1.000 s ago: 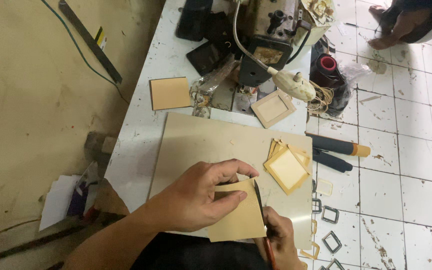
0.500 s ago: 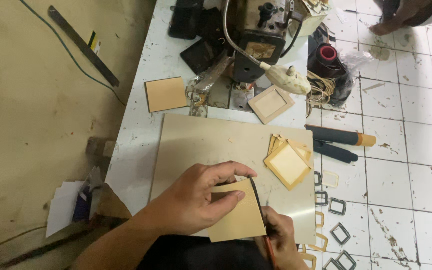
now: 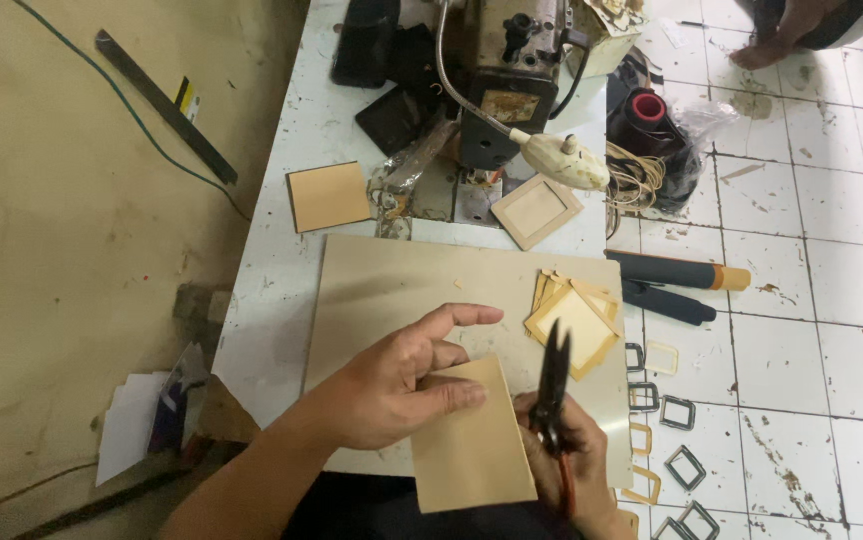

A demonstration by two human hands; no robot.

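Tan card (image 3: 472, 440) pinched, left hand (image 3: 392, 385); right hand (image 3: 572, 455) probably gripping scissors (image 3: 555, 385).

right hand (image 3: 574, 455): largely hidden behind the tan sheet (image 3: 472, 440) and the scissors (image 3: 555, 400); wrist cut off by the near edge.
scissors: blade tips closed or parted, cannot tell; handles buried in the fist.
sewing machine (image 3: 512, 70): top cut off by the far edge.
person's foot (image 3: 797, 30): far right, only a foot and hem inside the picture.
frame pieces on floor (image 3: 682, 465): nearest ones cropped at the near edge.
stack of tan squares (image 3: 577, 320): count too close-packed to tell.
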